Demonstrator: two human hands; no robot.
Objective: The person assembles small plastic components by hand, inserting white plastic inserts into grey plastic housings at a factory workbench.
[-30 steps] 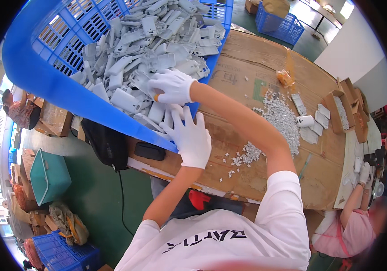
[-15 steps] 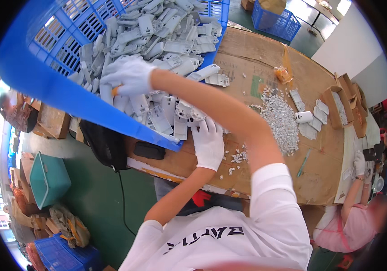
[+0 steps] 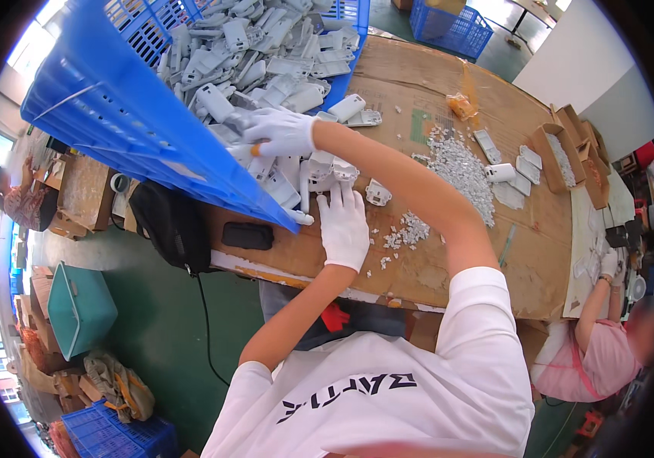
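A blue plastic crate (image 3: pixel 190 145) lies tipped toward the table, with a heap of white plastic housings (image 3: pixel 235 34) spilling from its mouth. My right hand (image 3: pixel 285 131), in a white glove with an orange patch by the thumb, lies over the housings at the crate's near side. Its fingers are stretched to the left, thumb apart; blur hides any grip. My left hand (image 3: pixel 344 225), also gloved, rests at the heap's front edge with fingers spread, their tips against a few housings (image 3: pixel 327 168). One loose housing (image 3: pixel 378 192) lies just right of those fingertips.
Small clear-white pieces (image 3: pixel 460 172) are heaped on the cardboard-covered table (image 3: pixel 396 72). Several housings (image 3: pixel 525 168), a thin green tool (image 3: pixel 507 246) and cardboard boxes (image 3: pixel 560 156) are at the right. A black case (image 3: pixel 248 236) sits at the front edge. A co-worker (image 3: pixel 590 362) sits at far right.
My right hand has moved right across the heap, toward my left hand. The crate's near wall now stands more steeply. A loose housing now shows right of my left fingertips.
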